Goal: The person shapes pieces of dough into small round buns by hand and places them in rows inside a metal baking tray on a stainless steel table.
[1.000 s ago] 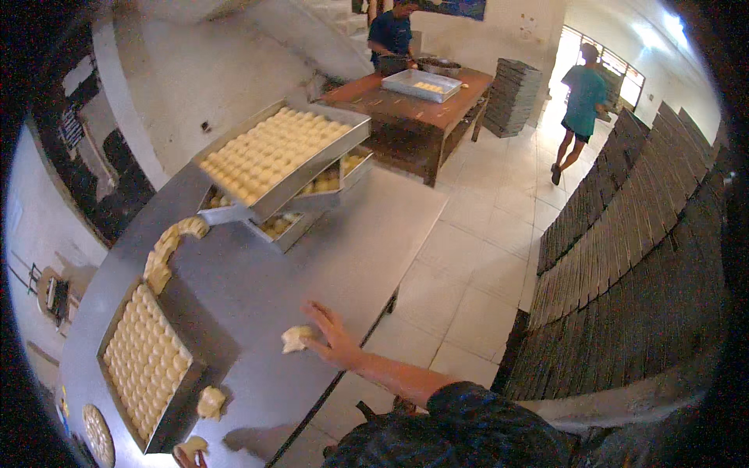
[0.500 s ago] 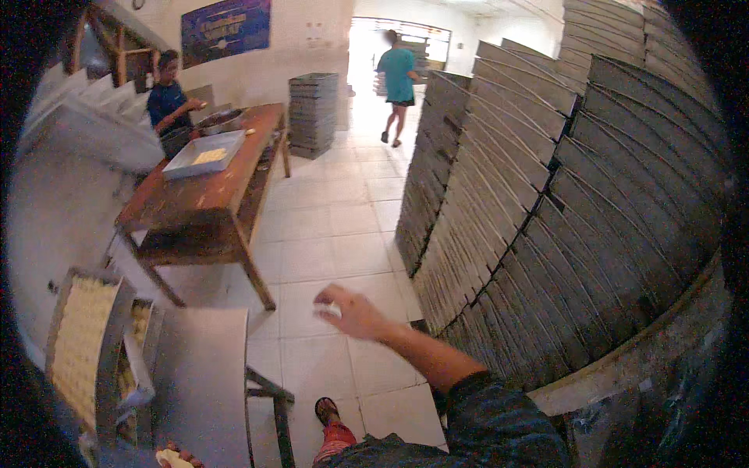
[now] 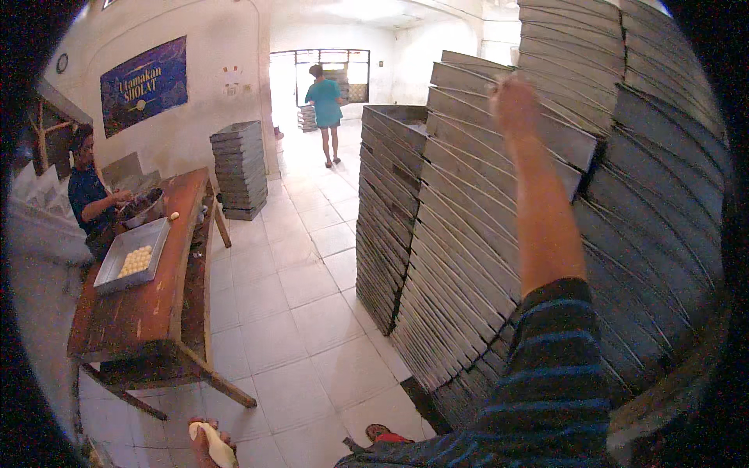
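My left hand, at the bottom edge, is closed around a pale, flat, oval piece of dough. Raised at the upper right, my right hand has its fingers curled in at the top of a tall stack of grey metal trays. What those fingers hold, if anything, I cannot make out; the back of the hand and the blur hide it. My right arm stretches up in front of the stacks.
Left stands a wooden table with a metal tray of small dough balls and a bowl. A person works behind it; another in teal stands farther off. Another tray stack rises from the tiled floor.
My right hand has risen from low over the floor to the top of the tray stack. The view has swung right and up; the side table with filled trays has mostly left it.
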Demonstrator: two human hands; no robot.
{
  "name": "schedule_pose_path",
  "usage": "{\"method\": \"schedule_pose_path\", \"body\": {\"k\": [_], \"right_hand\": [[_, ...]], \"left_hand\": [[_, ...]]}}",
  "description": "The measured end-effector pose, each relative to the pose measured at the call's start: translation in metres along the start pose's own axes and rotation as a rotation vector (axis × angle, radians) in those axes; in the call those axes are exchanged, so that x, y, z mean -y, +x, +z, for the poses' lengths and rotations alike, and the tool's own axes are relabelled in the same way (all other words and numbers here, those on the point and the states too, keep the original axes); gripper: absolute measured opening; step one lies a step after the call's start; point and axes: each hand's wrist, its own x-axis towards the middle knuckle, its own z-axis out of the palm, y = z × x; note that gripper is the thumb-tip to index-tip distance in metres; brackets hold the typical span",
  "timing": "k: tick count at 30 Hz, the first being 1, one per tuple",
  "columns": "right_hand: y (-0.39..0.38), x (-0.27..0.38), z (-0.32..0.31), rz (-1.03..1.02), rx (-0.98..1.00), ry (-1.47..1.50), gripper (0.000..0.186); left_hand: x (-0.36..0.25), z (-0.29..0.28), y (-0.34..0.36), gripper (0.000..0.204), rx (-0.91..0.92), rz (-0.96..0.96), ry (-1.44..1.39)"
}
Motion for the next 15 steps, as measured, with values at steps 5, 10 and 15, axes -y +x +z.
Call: {"method": "schedule_pose_path", "body": {"k": [5,10,15], "right_hand": [[0.052,-0.004,0.063,0.129,0.163,0.040,0.042],[0.085,-0.018,0.117,0.108,0.291,0.082,0.056],[0.137,-0.044,0.096,0.334,0.120,-0.042,0.051]], "left_hand": [[0.027,0.044,0.042,0.023,-0.024,-0.010,0.007],[0.064,0.047,0.078,0.037,-0.163,-0.020,-0.066],[0.076,0.104,0.096,0.024,-0.264,0.065,0.031]]}}
